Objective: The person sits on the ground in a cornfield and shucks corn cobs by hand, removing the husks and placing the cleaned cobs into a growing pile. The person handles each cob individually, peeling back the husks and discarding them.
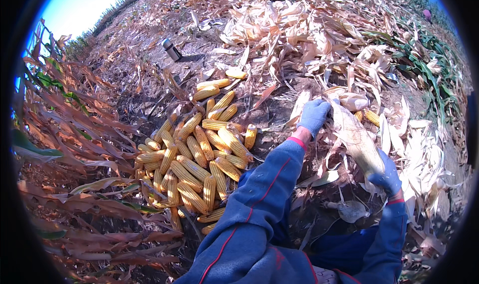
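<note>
A corn ear in pale dry husk [353,138] lies slanted between my two gloved hands. My left hand [315,115], in a blue-grey knit glove, is closed at the upper end of the ear, on the husk leaves. Around the lower end wraps my right hand [389,175], in a matching glove; the ear hides some of its fingers. A few yellow kernels show through the husk near that end. Just beyond the ear, a partly bared yellow corn cob [371,117] rests among loose husks.
Left of my arm spreads a pile of husked yellow corn ears [194,160]. Dry standing corn leaves [75,134] crowd the left side. A metal thermos flask [171,50] stands on the soil farther off. Heaped husks [292,29] cover the far ground; more husks [423,164] lie at right.
</note>
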A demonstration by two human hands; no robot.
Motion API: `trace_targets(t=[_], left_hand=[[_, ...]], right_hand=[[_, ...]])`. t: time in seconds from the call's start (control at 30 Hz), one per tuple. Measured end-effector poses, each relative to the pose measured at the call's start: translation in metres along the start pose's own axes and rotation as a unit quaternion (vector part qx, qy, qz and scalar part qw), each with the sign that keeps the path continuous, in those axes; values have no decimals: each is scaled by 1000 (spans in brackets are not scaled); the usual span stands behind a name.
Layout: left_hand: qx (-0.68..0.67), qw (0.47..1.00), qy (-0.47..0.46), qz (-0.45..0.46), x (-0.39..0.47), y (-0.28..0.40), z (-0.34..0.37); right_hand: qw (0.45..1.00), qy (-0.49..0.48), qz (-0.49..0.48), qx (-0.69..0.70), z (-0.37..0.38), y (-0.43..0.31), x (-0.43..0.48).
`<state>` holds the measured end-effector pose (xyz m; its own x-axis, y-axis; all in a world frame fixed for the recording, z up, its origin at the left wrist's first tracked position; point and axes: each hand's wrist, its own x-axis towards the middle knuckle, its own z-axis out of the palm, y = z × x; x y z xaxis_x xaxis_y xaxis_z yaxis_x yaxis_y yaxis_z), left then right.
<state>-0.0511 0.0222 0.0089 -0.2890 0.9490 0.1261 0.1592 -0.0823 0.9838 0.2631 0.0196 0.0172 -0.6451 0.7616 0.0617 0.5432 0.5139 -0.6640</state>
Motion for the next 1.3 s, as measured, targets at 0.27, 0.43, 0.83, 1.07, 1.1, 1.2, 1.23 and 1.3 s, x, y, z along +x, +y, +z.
trace_targets(t=[0.27,0.43,0.83,1.07,1.1,1.2,1.23,1.3], left_hand=[[21,990,-8,142,-5,4,4],[-190,978,86,25,-2,3,20],[51,975,99,192,9,-20,19],[-59,994,88,23,14,-25,33],[-23,992,105,67,17,-26,33],[-199,980,-27,2,23,-27,26],[-235,968,-80,27,23,-26,22],[21,992,-58,112,18,-24,15]], right_hand=[[976,19,38,213,-2,-21,-7],[889,20,70,451,20,-32,-13],[815,-25,109,569,24,42,-18],[791,-5,128,599,22,20,-18],[774,-7,140,617,20,12,-18],[750,18,174,638,13,-11,-20],[758,19,166,630,12,-17,-20],[765,15,148,626,9,-23,-18]])
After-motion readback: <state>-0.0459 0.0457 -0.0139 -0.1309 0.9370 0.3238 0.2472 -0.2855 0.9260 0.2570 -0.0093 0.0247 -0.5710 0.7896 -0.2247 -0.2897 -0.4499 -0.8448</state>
